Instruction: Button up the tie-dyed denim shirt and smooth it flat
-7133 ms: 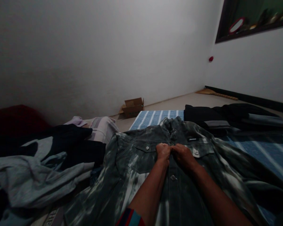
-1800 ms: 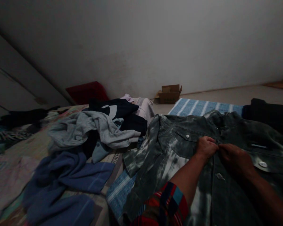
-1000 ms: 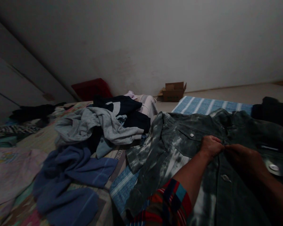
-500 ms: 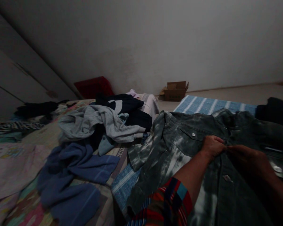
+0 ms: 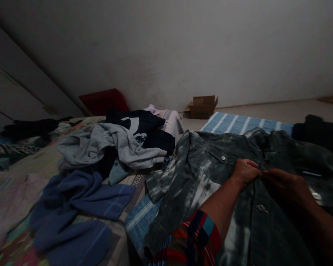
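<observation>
A dark green and white tie-dyed denim jacket [image 5: 208,173] lies spread out, front up, with its collar away from me. My left hand [image 5: 245,171] is closed on the jacket's front edge, just below the collar. Close against it, my right hand [image 5: 284,181] pinches the other front edge, and the fingertips of both hands meet at the front opening. Whatever button lies between the fingers is hidden. Lower down the front, a metal button [image 5: 262,208] shows, and another sits on the chest pocket flap [image 5: 223,158].
The jacket lies on a blue striped cloth [image 5: 238,123]. To the left, a bed holds a grey sweatshirt [image 5: 108,144], a blue garment [image 5: 72,214] and a pink garment [image 5: 13,199]. Dark folded clothes [image 5: 319,133] lie at right. An open cardboard box [image 5: 202,108] stands by the wall.
The whole view has shifted slightly, so things appear a little further left. Both hands keep their hold at the same place on the jacket front.
</observation>
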A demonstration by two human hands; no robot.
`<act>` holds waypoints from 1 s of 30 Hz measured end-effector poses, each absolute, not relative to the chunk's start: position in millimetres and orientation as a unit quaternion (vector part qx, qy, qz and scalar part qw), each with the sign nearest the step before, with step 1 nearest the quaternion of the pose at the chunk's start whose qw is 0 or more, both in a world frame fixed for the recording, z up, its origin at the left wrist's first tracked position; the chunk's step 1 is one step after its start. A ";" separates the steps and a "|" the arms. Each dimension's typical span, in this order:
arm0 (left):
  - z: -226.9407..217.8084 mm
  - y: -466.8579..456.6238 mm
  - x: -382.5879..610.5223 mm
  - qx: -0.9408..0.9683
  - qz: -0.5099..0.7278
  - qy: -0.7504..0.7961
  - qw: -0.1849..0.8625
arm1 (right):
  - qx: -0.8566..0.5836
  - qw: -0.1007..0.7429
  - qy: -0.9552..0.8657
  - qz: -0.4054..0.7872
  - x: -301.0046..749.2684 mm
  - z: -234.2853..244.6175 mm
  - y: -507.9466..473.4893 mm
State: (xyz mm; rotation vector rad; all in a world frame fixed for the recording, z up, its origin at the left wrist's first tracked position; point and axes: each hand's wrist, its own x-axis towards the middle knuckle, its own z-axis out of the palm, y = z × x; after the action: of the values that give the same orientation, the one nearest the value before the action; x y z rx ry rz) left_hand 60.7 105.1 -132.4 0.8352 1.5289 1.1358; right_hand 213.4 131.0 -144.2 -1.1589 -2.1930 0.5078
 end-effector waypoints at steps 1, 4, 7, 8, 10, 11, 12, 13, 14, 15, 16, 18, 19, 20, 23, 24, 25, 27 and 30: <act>-132.3 105.1 60.5 0.348 0.470 0.635 0.505 | -0.433 0.291 -0.826 0.212 212.9 -142.2 130.9; -132.4 106.3 59.8 0.352 0.466 0.637 0.503 | -0.431 0.274 -0.824 0.245 211.4 -138.7 130.5; -132.4 108.3 60.2 0.346 0.464 0.640 0.506 | -0.436 0.276 -0.821 0.243 210.0 -139.3 129.7; -132.1 109.0 60.6 0.344 0.461 0.644 0.505 | -0.435 0.280 -0.821 0.241 209.5 -140.1 129.5; -131.4 110.4 61.8 0.345 0.454 0.658 0.493 | -0.429 0.296 -0.822 0.230 208.4 -141.4 129.3; -131.1 111.2 62.6 0.347 0.450 0.667 0.482 | -0.425 0.301 -0.823 0.226 207.7 -141.4 129.4; -130.8 112.0 63.4 0.350 0.447 0.676 0.470 | -0.420 0.301 -0.827 0.222 206.9 -140.7 129.4; -130.8 112.8 64.3 0.353 0.443 0.686 0.457 | -0.417 0.297 -0.830 0.220 206.0 -139.4 129.3; -131.0 113.6 65.1 0.358 0.439 0.694 0.444 | -0.414 0.292 -0.834 0.219 205.0 -137.6 129.1; -131.5 114.3 65.9 0.362 0.436 0.701 0.433 | -0.412 0.285 -0.837 0.219 204.1 -135.5 128.8; -132.1 115.0 66.5 0.365 0.433 0.707 0.424 | -0.410 0.281 -0.840 0.219 203.2 -133.3 128.3; -133.8 115.9 67.3 0.367 0.432 0.714 0.410 | -0.410 0.281 -0.840 0.219 202.1 -130.2 127.3; -134.7 116.2 67.3 0.367 0.433 0.715 0.407 | -0.410 0.286 -0.837 0.220 201.8 -129.6 126.8; -135.6 116.3 67.0 0.367 0.435 0.715 0.407 | -0.412 0.291 -0.834 0.225 201.6 -129.8 126.3; -137.5 116.2 65.5 0.372 0.441 0.704 0.414 | -0.429 0.314 -0.807 0.257 200.9 -133.8 125.1; -137.7 116.0 65.0 0.374 0.443 0.701 0.416 | -0.440 0.324 -0.792 0.271 200.3 -135.4 124.7; -137.8 115.8 64.7 0.376 0.445 0.699 0.415 | -0.453 0.333 -0.777 0.283 199.5 -136.9 124.3; -137.2 115.5 64.6 0.381 0.445 0.698 0.412 | -0.474 0.347 -0.751 0.301 197.0 -138.4 123.4; -134.8 114.9 64.8 0.389 0.442 0.698 0.407 | -0.494 0.359 -0.723 0.324 192.0 -137.2 122.5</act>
State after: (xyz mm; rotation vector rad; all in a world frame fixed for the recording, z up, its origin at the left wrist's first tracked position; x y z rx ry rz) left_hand 64.8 114.9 -134.8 0.9819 1.7607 1.1139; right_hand 192.0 122.5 -137.2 -1.2734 -1.8640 0.8359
